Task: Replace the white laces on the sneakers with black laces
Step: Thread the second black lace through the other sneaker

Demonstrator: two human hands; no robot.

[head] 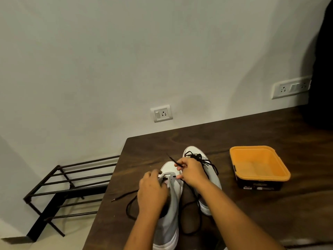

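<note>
Table (234,134) takes up most of it, orange tub (252,147) off to the right. Two white sneakers sit side by side near the left edge, and the far sneaker (191,150) has black lacing heaped on it. Left hand (153,188) grips the near sneaker (169,167) by its upper. Right hand (191,173) pinches the lace (172,159) tip over the eyelets. Risk imo: the slack tail by the edge snags and yanks the lace back out.

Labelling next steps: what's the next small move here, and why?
Probably the right hand pulls its pinched black lace end taut: the lace looks threaded only through the lowest eyelets of the near sneaker, which the left hand grips at the tongue.
</note>
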